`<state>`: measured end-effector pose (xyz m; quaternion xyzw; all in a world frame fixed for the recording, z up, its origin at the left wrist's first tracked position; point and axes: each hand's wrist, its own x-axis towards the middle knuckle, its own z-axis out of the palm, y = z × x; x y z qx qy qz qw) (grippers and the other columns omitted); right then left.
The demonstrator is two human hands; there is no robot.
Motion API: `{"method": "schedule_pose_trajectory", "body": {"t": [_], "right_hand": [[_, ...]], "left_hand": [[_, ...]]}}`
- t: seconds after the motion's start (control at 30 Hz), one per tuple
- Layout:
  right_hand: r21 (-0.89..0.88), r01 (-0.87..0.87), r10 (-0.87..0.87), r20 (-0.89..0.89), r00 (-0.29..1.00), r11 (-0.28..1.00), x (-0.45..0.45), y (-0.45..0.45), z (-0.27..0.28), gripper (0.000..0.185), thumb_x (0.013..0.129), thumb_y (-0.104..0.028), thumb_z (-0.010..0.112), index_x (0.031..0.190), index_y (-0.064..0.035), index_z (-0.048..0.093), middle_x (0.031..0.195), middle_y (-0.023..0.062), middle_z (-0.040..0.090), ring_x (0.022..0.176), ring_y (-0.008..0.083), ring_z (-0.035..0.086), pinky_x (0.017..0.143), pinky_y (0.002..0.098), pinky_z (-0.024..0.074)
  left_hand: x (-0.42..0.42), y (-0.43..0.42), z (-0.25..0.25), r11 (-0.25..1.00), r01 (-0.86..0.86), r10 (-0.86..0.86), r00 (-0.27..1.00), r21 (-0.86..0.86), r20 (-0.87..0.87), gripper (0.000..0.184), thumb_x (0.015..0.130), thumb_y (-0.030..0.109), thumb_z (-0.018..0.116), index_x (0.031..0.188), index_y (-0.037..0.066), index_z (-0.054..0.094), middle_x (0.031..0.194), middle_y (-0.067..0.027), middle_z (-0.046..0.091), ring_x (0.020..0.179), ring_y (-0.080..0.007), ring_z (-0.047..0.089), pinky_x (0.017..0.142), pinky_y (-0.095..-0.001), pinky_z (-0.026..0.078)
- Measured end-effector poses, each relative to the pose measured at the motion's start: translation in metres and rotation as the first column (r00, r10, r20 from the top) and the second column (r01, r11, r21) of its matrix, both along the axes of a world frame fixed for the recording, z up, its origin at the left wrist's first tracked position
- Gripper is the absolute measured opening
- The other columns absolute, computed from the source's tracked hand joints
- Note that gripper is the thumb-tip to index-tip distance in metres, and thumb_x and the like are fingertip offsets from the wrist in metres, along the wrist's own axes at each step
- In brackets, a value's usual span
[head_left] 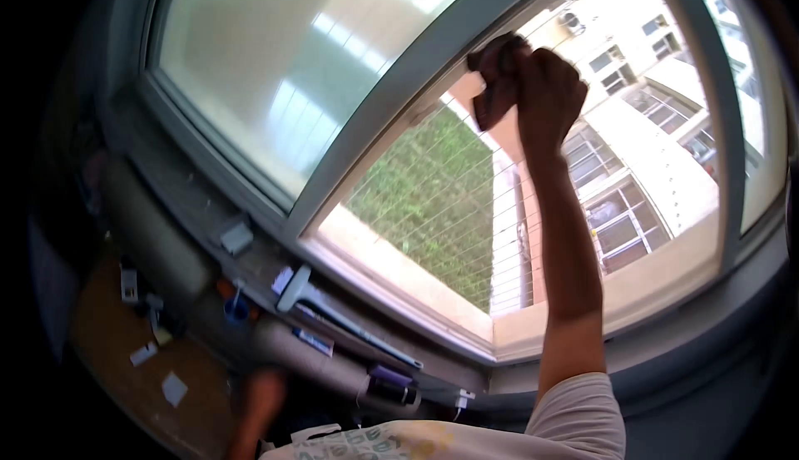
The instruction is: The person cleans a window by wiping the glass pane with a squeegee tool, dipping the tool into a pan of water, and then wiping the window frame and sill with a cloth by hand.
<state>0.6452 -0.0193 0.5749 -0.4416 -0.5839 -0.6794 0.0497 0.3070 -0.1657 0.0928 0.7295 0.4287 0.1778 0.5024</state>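
Observation:
My right hand [549, 98] is raised against the window, its fingers closed round a dark, crumpled cloth [498, 86]. The cloth lies at the upper left part of the clear window pane [441, 202], close to the grey frame bar [366, 127]. Low on the left is my left hand [262, 393], smeared by motion, so its fingers cannot be made out. It hangs over the dark area beside a brown tabletop [108, 335], and nothing in it can be seen.
Along the sill lie a long-handled squeegee-like tool [358, 327], a small white box [236, 237], a blue cup [236, 309] and a dark purple bottle [393, 387]. A white plug [464, 398] with a cable sits further right. Thin bars or wires cross outside the glass.

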Motion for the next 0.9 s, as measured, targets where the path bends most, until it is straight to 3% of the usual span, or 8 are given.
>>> {"method": "schedule_pose_trajectory", "body": {"t": [0.1, 0.13, 0.2, 0.37, 0.6, 0.7, 0.8, 0.9], "right_hand": [[0.127, 0.018, 0.006, -0.182, 0.983, 0.992, -0.006, -0.003, 0.103, 0.009, 0.073, -0.018, 0.049, 0.069, -0.013, 0.055, 0.066, 0.0037, 0.054, 0.058, 0.0214, 0.053, 0.047, 0.035, 0.0391], [0.258, 0.126, -0.149, 0.075, 0.986, 0.958, 0.0, -0.004, 0.139, 0.008, 0.072, -0.019, 0.05, 0.07, -0.0136, 0.056, 0.065, 0.0039, 0.054, 0.058, 0.022, 0.054, 0.046, 0.0355, 0.0392], [0.419, 0.129, -0.157, 0.033, 0.987, 0.899, -0.014, -0.001, 0.166, 0.006, 0.069, -0.021, 0.053, 0.07, -0.0156, 0.056, 0.064, 0.0032, 0.055, 0.059, 0.0215, 0.056, 0.046, 0.0361, 0.0408], [0.232, -0.221, 0.223, 0.015, 0.975, 0.947, -0.021, 0.038, 0.107, 0.024, 0.065, -0.022, 0.059, 0.085, -0.008, 0.056, 0.091, 0.0095, 0.052, 0.087, 0.0262, 0.048, 0.071, 0.0399, 0.0384], [0.134, -0.028, 0.067, -0.298, 0.952, 0.991, -0.011, 0.031, -0.024, 0.038, 0.06, -0.001, 0.054, 0.097, -0.0056, 0.053, 0.094, 0.0114, 0.05, 0.092, 0.0283, 0.047, 0.086, 0.0425, 0.0327], [0.237, -0.296, 0.371, -0.406, 0.835, 0.925, -0.034, 0.028, -0.006, 0.036, 0.061, -0.003, 0.056, 0.097, -0.0055, 0.052, 0.095, 0.0112, 0.051, 0.087, 0.0273, 0.049, 0.081, 0.0395, 0.0347], [0.143, -0.099, 0.155, -0.463, 0.873, 0.985, -0.024, 0.025, 0.038, 0.032, 0.063, -0.01, 0.062, 0.094, -0.0089, 0.053, 0.096, 0.0107, 0.051, 0.089, 0.0246, 0.048, 0.074, 0.0354, 0.0372], [0.371, -0.159, 0.224, -0.138, 0.965, 0.915, -0.012, 0.029, 0.078, 0.027, 0.064, -0.012, 0.063, 0.09, -0.0107, 0.055, 0.088, 0.0097, 0.052, 0.084, 0.0265, 0.049, 0.072, 0.0349, 0.0384]], "left_hand": [[-0.007, 0.022, -0.006, 0.997, -0.018, 0.015, 0.999, 0.081, 0.032, 0.015, 0.07, 0.009, 0.058, 0.082, 0.002, 0.058, 0.079, -0.0136, 0.057, 0.071, -0.0242, 0.056, 0.064, -0.0306, 0.045], [-0.011, 0.025, -0.002, 0.994, -0.043, 0.038, 0.998, 0.097, 0.053, 0.014, 0.07, 0.009, 0.058, 0.082, 0.001, 0.058, 0.079, -0.0137, 0.057, 0.071, -0.0241, 0.056, 0.064, -0.0307, 0.045], [-0.018, 0.032, -0.002, 0.992, -0.081, 0.073, 0.994, 0.099, 0.078, 0.014, 0.07, 0.008, 0.058, 0.081, 0.001, 0.058, 0.079, -0.0137, 0.057, 0.071, -0.0237, 0.056, 0.063, -0.0306, 0.045], [-0.031, 0.041, -0.002, 0.992, -0.092, 0.095, 0.995, 0.09, -0.029, 0.012, 0.069, 0.008, 0.057, 0.08, 0.001, 0.058, 0.079, -0.013, 0.057, 0.07, -0.0229, 0.056, 0.063, -0.0299, 0.045], [-0.031, 0.046, 0.003, 0.997, -0.057, 0.056, 0.998, 0.06, 0.016, 0.014, 0.07, 0.01, 0.058, 0.082, 0.002, 0.058, 0.079, -0.0123, 0.057, 0.069, -0.0218, 0.056, 0.062, -0.0294, 0.045], [-0.028, 0.04, -0.021, 0.993, -0.078, 0.079, 0.997, 0.091, -0.004, 0.014, 0.07, 0.01, 0.058, 0.082, 0.002, 0.058, 0.079, -0.0122, 0.057, 0.068, -0.0212, 0.056, 0.062, -0.0296, 0.044], [-0.038, 0.035, -0.029, 0.996, -0.069, 0.069, 0.997, 0.061, -0.013, 0.014, 0.07, 0.011, 0.058, 0.082, 0.002, 0.058, 0.078, -0.0119, 0.057, 0.07, -0.021, 0.056, 0.063, -0.0295, 0.044], [-0.038, 0.034, -0.021, 0.988, -0.1, 0.101, 0.995, 0.118, 0.0, 0.014, 0.071, 0.01, 0.057, 0.082, 0.002, 0.058, 0.078, -0.0116, 0.057, 0.072, -0.0205, 0.056, 0.065, -0.0293, 0.044]]}}
